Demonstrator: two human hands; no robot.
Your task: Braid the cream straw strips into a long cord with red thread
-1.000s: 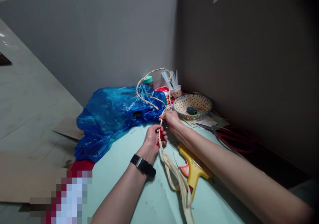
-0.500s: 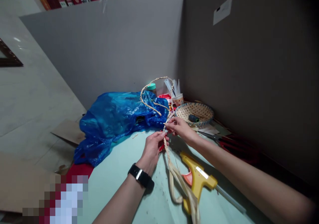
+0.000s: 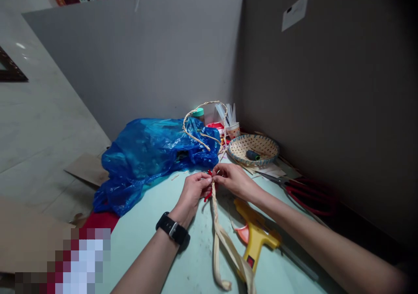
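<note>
My left hand [image 3: 193, 190], with a black watch on its wrist, and my right hand [image 3: 232, 179] meet fingertip to fingertip over a pale green table [image 3: 156, 259]. Both pinch a braid of pale flat straw strips [image 3: 218, 228] at its top, where a small red piece shows between the fingers. The loose strips hang toward me across the table. Beyond the hands the twisted part of the straw [image 3: 200, 124] rises in a loop over a blue plastic bag [image 3: 150, 154].
A yellow glue gun [image 3: 256, 237] lies just right of the strips. Red-handled scissors [image 3: 298, 189] lie by the right wall. A woven basket [image 3: 254, 148] holds a dark spool. A cup of white sticks [image 3: 230, 124] and a teal-lidded jar stand in the corner.
My right hand has drawn back toward me and now meets the left hand on the braid. The view has tipped up slightly, showing more of the walls.
</note>
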